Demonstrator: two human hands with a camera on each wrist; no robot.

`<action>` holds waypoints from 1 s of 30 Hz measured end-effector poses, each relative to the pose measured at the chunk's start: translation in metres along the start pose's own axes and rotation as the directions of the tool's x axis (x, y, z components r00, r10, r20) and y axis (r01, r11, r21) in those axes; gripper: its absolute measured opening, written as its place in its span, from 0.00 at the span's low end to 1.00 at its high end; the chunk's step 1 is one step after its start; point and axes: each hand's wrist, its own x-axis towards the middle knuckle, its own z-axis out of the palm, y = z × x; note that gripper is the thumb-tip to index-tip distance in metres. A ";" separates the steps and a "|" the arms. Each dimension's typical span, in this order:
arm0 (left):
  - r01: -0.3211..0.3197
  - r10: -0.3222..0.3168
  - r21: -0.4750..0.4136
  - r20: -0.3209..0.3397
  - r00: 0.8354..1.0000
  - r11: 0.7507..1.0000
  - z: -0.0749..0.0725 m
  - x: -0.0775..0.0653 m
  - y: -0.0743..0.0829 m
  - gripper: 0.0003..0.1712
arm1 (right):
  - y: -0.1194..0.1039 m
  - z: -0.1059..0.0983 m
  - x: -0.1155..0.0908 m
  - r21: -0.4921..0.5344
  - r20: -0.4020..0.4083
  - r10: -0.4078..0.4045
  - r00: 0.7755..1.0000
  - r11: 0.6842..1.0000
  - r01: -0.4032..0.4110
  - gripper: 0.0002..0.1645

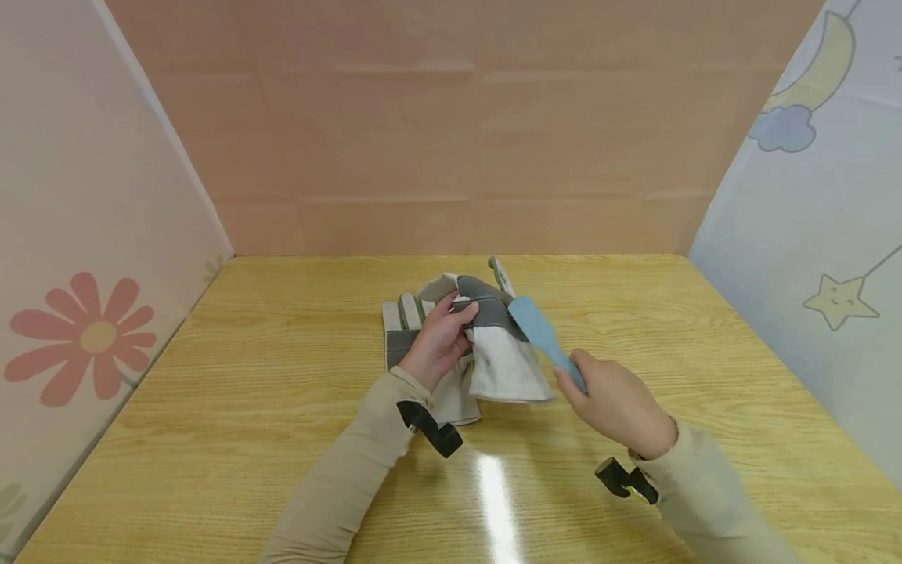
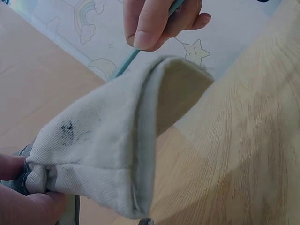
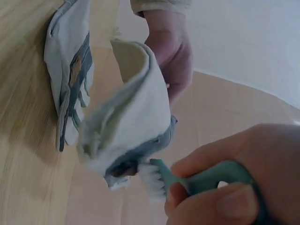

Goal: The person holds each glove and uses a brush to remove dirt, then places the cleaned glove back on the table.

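Observation:
My left hand [image 1: 444, 341] grips a white and grey work glove [image 1: 503, 364] by its middle, above the table. The glove's wide cuff hangs toward me, and dark specks [image 2: 68, 133] mark the white cloth in the left wrist view. In my right hand [image 1: 620, 403] is a light blue brush [image 1: 539, 325], held by its handle. Its white bristles [image 3: 152, 180] are right at the grey part of the glove in the right wrist view. A second, matching glove [image 1: 402, 342] lies on the table behind my left hand, which partly covers it.
The gloves and hands are over the middle of a wood-grain table [image 1: 282, 439]. A plain orange-brown backdrop [image 1: 451, 133] rises behind it, with patterned side panels [image 1: 810, 235] at left and right. Light glares off the table's near part.

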 end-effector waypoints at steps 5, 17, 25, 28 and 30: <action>0.004 -0.004 -0.007 -0.002 1.000 1.000 -0.003 0.002 -0.001 0.30 | 0.006 -0.005 0.000 0.003 -0.014 0.027 1.000 1.000 -0.027 0.14; 0.010 -0.010 0.032 0.000 1.000 0.999 0.001 -0.001 0.000 0.30 | -0.002 -0.005 0.006 0.085 -0.057 0.007 0.998 0.996 -0.002 0.17; -0.001 0.001 0.016 0.022 1.000 1.000 0.001 -0.001 0.001 0.30 | 0.002 -0.002 0.010 0.073 0.017 0.034 0.999 0.997 -0.035 0.18; -0.005 0.005 0.006 0.015 1.000 1.000 0.000 -0.001 0.002 0.29 | 0.005 -0.004 0.008 0.068 0.028 0.056 0.998 0.996 -0.058 0.19; -0.007 0.007 0.004 0.010 1.000 1.000 0.000 0.000 0.002 0.29 | 0.006 -0.006 0.007 0.071 0.026 0.061 0.998 0.996 -0.063 0.20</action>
